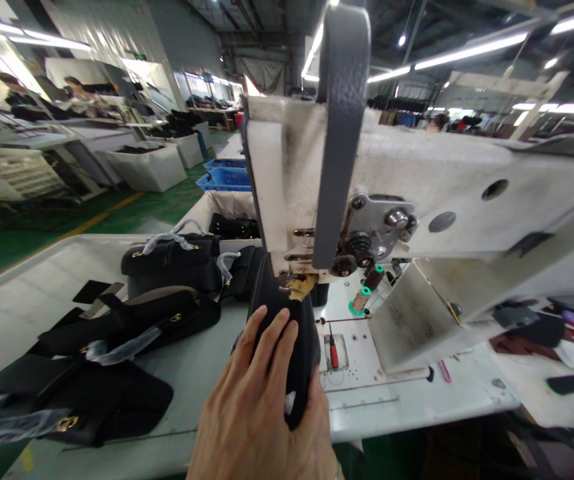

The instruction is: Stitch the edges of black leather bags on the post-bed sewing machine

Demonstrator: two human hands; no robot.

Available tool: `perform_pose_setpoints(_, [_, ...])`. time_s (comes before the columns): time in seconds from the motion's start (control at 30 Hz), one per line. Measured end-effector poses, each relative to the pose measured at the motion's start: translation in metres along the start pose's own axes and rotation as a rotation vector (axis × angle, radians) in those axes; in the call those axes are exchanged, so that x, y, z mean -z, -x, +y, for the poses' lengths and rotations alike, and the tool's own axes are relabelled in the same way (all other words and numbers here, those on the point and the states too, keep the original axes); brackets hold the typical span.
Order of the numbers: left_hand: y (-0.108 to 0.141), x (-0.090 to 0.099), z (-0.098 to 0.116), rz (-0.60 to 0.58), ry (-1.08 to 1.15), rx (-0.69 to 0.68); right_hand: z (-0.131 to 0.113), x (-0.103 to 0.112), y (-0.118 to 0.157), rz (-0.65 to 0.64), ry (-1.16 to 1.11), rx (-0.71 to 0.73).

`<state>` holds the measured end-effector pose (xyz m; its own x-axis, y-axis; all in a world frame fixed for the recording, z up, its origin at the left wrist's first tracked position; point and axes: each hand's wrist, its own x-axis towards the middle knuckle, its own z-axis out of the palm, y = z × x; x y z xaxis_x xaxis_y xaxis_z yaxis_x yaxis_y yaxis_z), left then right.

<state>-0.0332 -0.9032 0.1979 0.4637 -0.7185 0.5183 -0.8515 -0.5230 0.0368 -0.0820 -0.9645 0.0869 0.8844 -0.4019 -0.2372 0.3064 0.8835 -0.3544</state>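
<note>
My left hand grips a black bag under the head of a white sewing machine. Its fingers lie over the bag's upper face, and the thumb bends round the right edge. Just beyond the fingertips, a yellowish scrap hangs at the machine's needle area, where the bag's far end is partly hidden. My right hand is out of view.
Several black bags with plastic-wrapped handles lie at left beside a white bin wall. Thread spools and a red-handled screwdriver are right of the bag. People sit at far-left tables.
</note>
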Motion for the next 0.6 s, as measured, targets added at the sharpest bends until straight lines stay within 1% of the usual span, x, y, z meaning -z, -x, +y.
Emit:
perform_pose_setpoints(0.23, [-0.012, -0.003, -0.001, 0.004, 0.016, 0.026, -0.002, -0.002, -0.012, -0.036, -0.204, -0.055])
perform_pose_setpoints(0.47, [-0.017, -0.005, -0.004, -0.029, 0.022, 0.037, -0.003, -0.003, -0.022, -0.026, -0.276, -0.049])
perform_pose_setpoints(0.6, [-0.023, -0.007, -0.006, -0.024, 0.014, 0.026, -0.001, 0.002, -0.029, -0.042, -0.315, -0.026])
